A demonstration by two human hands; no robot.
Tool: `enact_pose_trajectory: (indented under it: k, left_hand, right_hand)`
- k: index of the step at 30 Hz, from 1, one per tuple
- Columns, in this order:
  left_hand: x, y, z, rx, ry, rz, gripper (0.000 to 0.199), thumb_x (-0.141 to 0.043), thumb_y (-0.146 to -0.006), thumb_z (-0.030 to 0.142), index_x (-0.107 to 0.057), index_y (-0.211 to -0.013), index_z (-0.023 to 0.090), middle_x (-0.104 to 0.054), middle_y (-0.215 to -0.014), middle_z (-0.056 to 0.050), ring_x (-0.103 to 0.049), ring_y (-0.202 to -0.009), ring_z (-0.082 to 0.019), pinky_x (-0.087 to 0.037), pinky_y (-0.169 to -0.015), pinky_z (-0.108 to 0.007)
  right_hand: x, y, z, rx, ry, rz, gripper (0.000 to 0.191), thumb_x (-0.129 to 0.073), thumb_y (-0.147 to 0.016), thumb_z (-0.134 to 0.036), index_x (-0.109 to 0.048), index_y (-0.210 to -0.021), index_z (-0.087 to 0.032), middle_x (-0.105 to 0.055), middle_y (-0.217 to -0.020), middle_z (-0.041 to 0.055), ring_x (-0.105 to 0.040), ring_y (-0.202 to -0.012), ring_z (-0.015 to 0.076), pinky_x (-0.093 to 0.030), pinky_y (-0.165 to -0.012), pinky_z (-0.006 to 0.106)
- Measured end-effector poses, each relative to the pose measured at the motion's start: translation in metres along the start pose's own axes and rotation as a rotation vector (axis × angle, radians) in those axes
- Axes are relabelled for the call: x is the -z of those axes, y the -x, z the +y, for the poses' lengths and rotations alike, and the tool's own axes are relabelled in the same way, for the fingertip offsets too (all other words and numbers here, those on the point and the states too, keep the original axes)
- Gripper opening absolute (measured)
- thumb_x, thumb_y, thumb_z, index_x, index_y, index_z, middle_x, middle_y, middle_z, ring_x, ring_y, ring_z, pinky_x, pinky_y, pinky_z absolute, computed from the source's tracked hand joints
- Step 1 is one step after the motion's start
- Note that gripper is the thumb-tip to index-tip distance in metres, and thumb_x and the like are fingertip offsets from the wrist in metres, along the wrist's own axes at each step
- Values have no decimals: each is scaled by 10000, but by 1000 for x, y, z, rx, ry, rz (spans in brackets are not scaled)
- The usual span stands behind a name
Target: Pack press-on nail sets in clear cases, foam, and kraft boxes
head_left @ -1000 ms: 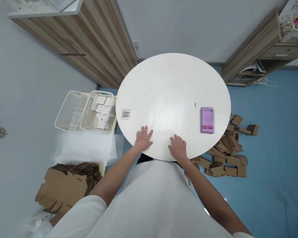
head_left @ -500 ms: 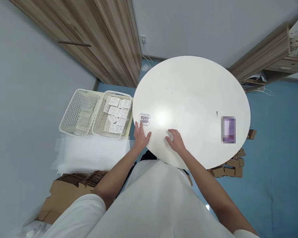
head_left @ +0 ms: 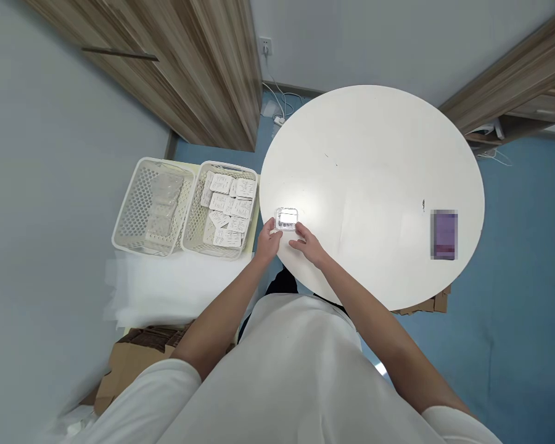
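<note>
A small clear plastic case (head_left: 287, 218) with small dark items inside lies near the left edge of the round white table (head_left: 374, 185). My left hand (head_left: 268, 239) is at the case's lower left corner, thumb and fingers apart around that corner. At the lower right corner is my right hand (head_left: 308, 242), its index finger touching or very near the case and its thumb held apart. Whether the fingers press on the case is too small to tell.
Left of the table stand a white basket of printed white cards (head_left: 226, 203) and a white basket with clear plastic cases (head_left: 164, 203). White sheets (head_left: 176, 283) and cardboard (head_left: 129, 370) lie nearer. A blurred purple object (head_left: 444, 235) rests at the table's right.
My right hand has moved left to the case, and my left hand has shifted to its lower left corner. The case now shows a bright surface. The camera view has shifted.
</note>
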State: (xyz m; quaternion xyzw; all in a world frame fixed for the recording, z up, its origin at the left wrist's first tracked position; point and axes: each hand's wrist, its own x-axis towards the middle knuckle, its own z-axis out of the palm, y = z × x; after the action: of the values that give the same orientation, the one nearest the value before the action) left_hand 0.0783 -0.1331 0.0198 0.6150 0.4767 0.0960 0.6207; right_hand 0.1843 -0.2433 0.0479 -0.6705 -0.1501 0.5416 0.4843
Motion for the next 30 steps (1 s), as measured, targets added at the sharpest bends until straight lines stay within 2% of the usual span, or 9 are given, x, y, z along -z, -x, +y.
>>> enact_pose_trajectory:
  k: [4,8,12,18,22,26,30]
  left_hand:
    - [-5,8,1,-29,11,-8,510,-492,-778,194,-397,-1279,186,-426,-1329,-84,-405,-1213,-207,-346,-1001,-347]
    - [-22,23,6,-52,-16,-35,502,-493,-776,187,-408,-1271,182,-446,-1312,-87,-427,-1195,-208,-349,-998,-354]
    - [-54,45,13,-82,-46,-125,493,-484,-776,186,-420,-1265,171,-457,-1304,-90,-433,-1190,-212,-356,-992,-357]
    - [-121,86,15,-120,-118,-255,488,-474,-772,179,-430,-1258,179,-479,-1284,-89,-447,-1174,-215,-379,-966,-370]
    - [-161,108,12,-141,-163,-326,493,-466,-776,189,-419,-1266,172,-469,-1291,-97,-438,-1180,-208,-378,-964,-356]
    - [-185,124,8,-138,-207,-327,500,-466,-777,206,-411,-1273,171,-464,-1294,-99,-430,-1186,-209,-374,-963,-352]
    - [-194,138,0,-119,-244,-281,494,-464,-778,212,-417,-1269,181,-466,-1294,-90,-429,-1188,-209,-370,-963,-346]
  right_hand:
    - [5,10,3,6,-20,22,766,-637,-679,-375,-277,-1346,-262,-227,-1444,27,-281,-1288,205,-267,-1041,370]
    - [21,30,14,46,-29,73,736,-641,-678,-350,-305,-1329,-276,-260,-1430,32,-320,-1268,193,-274,-1038,373]
    - [51,61,33,84,-10,143,701,-638,-679,-337,-339,-1310,-284,-280,-1420,27,-344,-1253,192,-285,-1035,374]
    - [113,121,69,116,16,219,638,-603,-702,-301,-367,-1295,-287,-289,-1417,21,-369,-1240,188,-280,-1045,376]
    - [152,147,95,139,26,232,621,-591,-696,-270,-392,-1284,-269,-292,-1418,31,-380,-1235,200,-287,-1044,386]
    - [177,156,115,180,36,199,595,-590,-687,-262,-429,-1260,-271,-269,-1428,25,-373,-1242,212,-291,-1042,398]
    - [186,161,129,183,60,147,580,-594,-682,-265,-451,-1244,-255,-275,-1425,37,-385,-1233,222,-301,-1035,402]
